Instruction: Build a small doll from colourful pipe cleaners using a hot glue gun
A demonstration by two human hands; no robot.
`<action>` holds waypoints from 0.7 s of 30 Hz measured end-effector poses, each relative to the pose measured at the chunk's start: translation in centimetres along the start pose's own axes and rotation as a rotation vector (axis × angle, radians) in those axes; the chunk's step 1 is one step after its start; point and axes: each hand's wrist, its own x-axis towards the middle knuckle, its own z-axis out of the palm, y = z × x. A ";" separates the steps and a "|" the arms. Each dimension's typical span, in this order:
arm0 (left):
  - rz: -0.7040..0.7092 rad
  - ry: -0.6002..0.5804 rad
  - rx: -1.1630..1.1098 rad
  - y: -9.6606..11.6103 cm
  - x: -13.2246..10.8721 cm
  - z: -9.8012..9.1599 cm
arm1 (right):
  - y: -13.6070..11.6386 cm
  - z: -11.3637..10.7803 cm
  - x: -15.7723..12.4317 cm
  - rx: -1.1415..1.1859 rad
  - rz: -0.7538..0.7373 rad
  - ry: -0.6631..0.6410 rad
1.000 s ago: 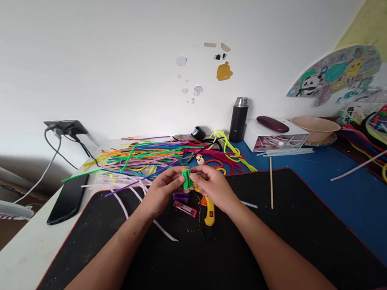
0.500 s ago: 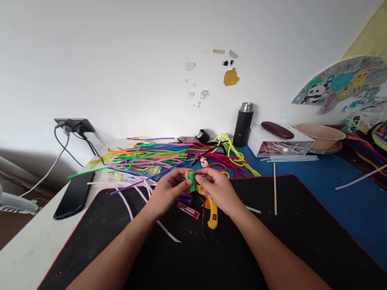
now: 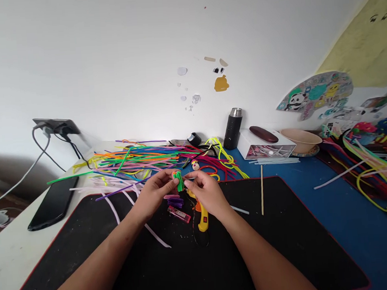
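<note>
My left hand (image 3: pixel 154 189) pinches a small bundle of folded green pipe cleaners (image 3: pixel 179 181), with a bit of orange-pink at its upper left. Thumb and fingers of my right hand (image 3: pixel 207 192) are pressed together right beside the bundle's right edge; whatever sits between those fingertips is too small to make out. Below the hands, a yellow hot glue gun (image 3: pixel 203 218) lies on the black mat (image 3: pixel 189 273), partly covered by my right hand. To its left are a purple folded bundle (image 3: pixel 175 202) and a pink-red packet (image 3: pixel 179 214).
A heap of colourful pipe cleaners (image 3: pixel 141 157) spreads behind the hands. A black thermos (image 3: pixel 233 130), a white box (image 3: pixel 246 146) and a beige bowl (image 3: pixel 301 138) stand along the wall. A wooden stick (image 3: pixel 262 191) lies right; a phone (image 3: pixel 53 203) lies left.
My view has turned slightly right, so everything sits further left in the picture. Both hands keep their pinch around the green bundle, with little other change.
</note>
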 end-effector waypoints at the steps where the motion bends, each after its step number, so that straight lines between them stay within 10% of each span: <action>1: 0.005 0.020 -0.002 0.0 0.1 -0.2 | 0.2 0.0 0.1 0.015 0.004 0.011; 13: 0.060 0.194 -0.123 0.0 1.3 -2.4 | -0.7 -1.4 0.8 0.378 0.005 0.243; 21: 0.006 0.237 -0.206 -0.7 2.0 -3.6 | -0.4 -0.9 0.4 0.153 -0.009 0.154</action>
